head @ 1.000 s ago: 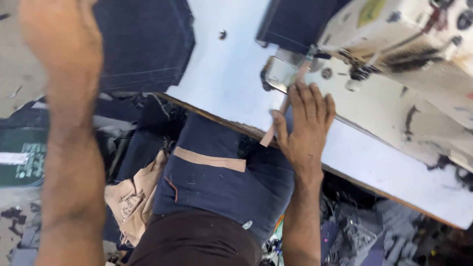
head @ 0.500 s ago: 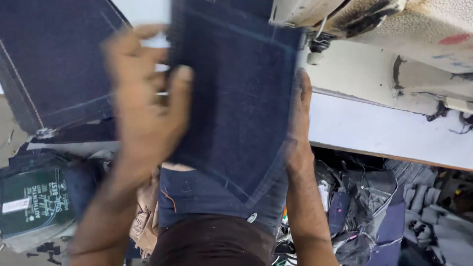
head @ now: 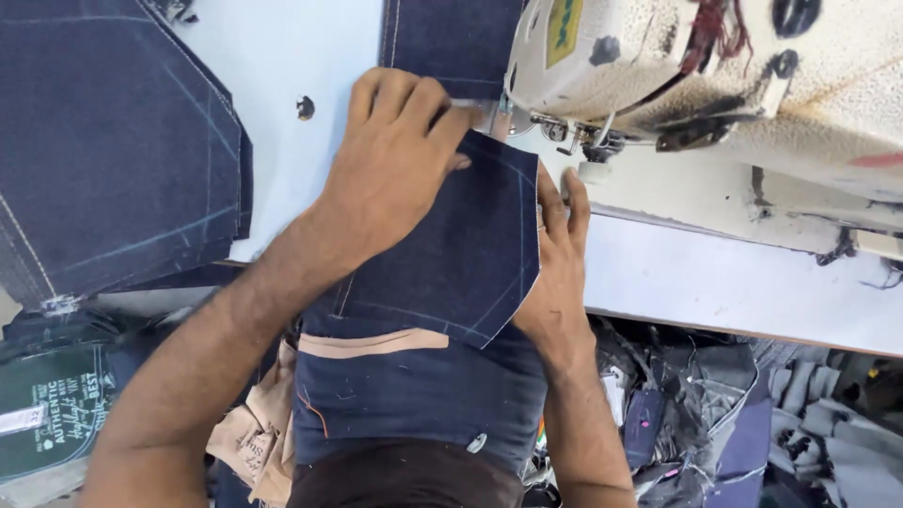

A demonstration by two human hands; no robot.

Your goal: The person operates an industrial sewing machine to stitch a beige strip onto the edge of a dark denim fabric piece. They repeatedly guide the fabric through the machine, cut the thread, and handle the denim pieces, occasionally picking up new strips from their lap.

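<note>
White table (head: 310,56): two hands (head: 395,169), one denim pocket (head: 461,254).

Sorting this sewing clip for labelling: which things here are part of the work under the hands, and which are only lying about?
In hand:
left hand flat on the denim pocket piece
right hand at that piece's right edge
sewing machine

Lying about:
stack of denim pieces
fabric scraps under the table
green printed bag

Bright, even light; soft shadows, sharp focus, slight edge distortion.
</note>
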